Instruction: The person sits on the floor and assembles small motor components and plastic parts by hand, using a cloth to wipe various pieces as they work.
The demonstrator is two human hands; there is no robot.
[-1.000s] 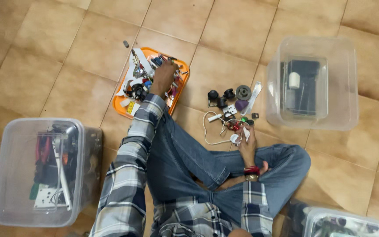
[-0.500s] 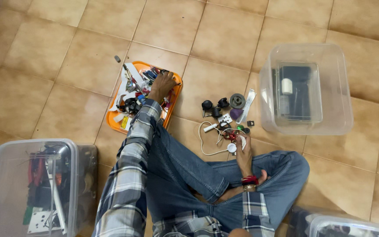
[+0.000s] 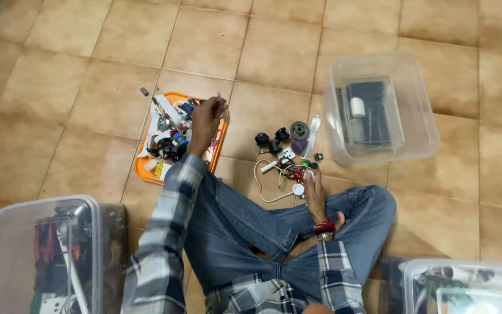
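Clear bin (image 3: 42,256) bottom-left, full of tools and cables. Orange tray (image 3: 146,171) on the floor, packed with small parts and wires. Left hand (image 3: 204,122) raised over the tray, fingers pinching a small reddish part (image 3: 218,100) (too small to identify). Loose pile (image 3: 286,151) of black knobs and white cable sits between tray and clear tub (image 3: 379,110). Right hand (image 3: 314,189) rests at the pile's near edge, fingers curled; can't tell whether they grip anything.

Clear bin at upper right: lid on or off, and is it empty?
Off, no lid shows on the clear bin, which stands upright. Not empty: a smaller clear box with dark contents sits inside.
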